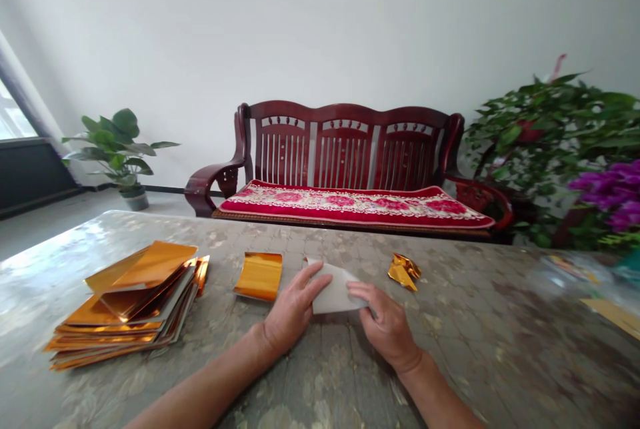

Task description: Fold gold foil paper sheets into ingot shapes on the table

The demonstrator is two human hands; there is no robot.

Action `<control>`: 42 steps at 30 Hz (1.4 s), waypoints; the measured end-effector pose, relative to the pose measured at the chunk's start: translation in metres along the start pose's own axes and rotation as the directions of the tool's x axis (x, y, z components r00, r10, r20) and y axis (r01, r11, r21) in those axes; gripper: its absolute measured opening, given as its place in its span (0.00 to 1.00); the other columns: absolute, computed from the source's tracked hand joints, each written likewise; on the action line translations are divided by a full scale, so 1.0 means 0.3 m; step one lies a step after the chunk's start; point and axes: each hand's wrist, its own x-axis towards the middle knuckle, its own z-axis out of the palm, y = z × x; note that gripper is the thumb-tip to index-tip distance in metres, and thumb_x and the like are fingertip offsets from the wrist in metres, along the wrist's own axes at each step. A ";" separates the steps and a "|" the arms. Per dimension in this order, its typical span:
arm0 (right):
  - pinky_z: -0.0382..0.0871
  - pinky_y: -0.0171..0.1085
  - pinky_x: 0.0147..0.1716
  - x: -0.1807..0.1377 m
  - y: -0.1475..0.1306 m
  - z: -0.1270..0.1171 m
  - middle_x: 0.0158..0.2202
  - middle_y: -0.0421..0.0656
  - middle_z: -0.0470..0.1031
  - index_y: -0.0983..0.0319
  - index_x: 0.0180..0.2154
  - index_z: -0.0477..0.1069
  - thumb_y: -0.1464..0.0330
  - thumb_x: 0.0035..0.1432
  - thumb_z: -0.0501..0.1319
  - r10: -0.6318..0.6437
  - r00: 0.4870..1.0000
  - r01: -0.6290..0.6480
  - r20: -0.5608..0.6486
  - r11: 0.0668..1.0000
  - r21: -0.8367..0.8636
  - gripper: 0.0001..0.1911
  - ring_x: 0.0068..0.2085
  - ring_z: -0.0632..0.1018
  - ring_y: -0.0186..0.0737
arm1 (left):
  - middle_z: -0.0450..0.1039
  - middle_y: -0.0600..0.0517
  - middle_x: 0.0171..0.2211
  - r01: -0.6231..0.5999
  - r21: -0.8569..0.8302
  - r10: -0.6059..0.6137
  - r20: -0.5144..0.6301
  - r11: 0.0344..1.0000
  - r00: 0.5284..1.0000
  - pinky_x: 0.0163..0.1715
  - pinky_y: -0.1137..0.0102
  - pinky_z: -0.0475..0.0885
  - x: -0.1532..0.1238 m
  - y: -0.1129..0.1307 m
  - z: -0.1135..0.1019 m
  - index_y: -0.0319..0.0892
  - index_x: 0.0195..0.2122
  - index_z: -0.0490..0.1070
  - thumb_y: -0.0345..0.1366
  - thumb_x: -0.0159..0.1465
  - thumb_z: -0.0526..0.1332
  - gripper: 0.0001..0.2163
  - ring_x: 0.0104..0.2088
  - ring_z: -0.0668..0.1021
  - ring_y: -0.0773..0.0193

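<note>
Between my two hands is a sheet of paper (333, 294), its pale grey side facing up and one edge slanting at the upper right. My left hand (295, 302) lies on the sheet's left part, thumb and fingers closed on it. At the right edge my right hand (387, 322) pinches the paper between thumb and fingers. Left of the sheet sits a single gold foil paper (260, 275), slightly curled. A folded, crumpled gold foil piece (404, 271) lies to the right. The sheet's underside is hidden from me.
A loose stack of gold foil papers (125, 309) stands at the table's left. Clear plastic packaging (575, 275) and a tan flat piece (613, 315) lie at the right. Beyond the patterned table (450, 375) are a wooden bench (345, 149) and potted plants (125, 149).
</note>
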 end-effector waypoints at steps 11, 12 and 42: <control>0.69 0.36 0.40 -0.012 -0.015 0.002 0.36 0.42 0.78 0.57 0.36 0.74 0.82 0.50 0.55 0.012 0.921 0.040 0.391 0.991 -0.126 0.17 0.40 0.77 0.40 | 0.64 0.48 0.60 0.019 0.190 -0.076 0.295 0.982 0.952 0.63 0.55 0.62 -0.083 0.019 -0.035 0.51 0.53 0.71 0.29 0.63 0.59 0.18 0.61 0.65 0.52; 0.68 0.36 0.40 -0.012 -0.015 0.006 0.36 0.42 0.78 0.57 0.36 0.74 0.81 0.51 0.56 0.011 0.919 0.044 0.393 0.991 -0.129 0.16 0.39 0.76 0.41 | 0.65 0.49 0.59 0.023 0.206 -0.082 0.284 0.978 0.955 0.63 0.53 0.60 -0.086 0.019 -0.037 0.53 0.54 0.71 0.31 0.64 0.59 0.17 0.62 0.64 0.51; 0.68 0.35 0.39 -0.028 -0.022 -0.016 0.34 0.41 0.76 0.53 0.36 0.81 0.66 0.63 0.58 0.390 0.827 -0.424 0.406 0.905 -0.005 0.11 0.39 0.77 0.40 | 0.76 0.53 0.33 0.184 -0.030 -0.174 0.206 0.982 0.963 0.40 0.69 0.66 -0.061 0.069 -0.028 0.45 0.32 0.78 0.37 0.67 0.59 0.09 0.38 0.75 0.62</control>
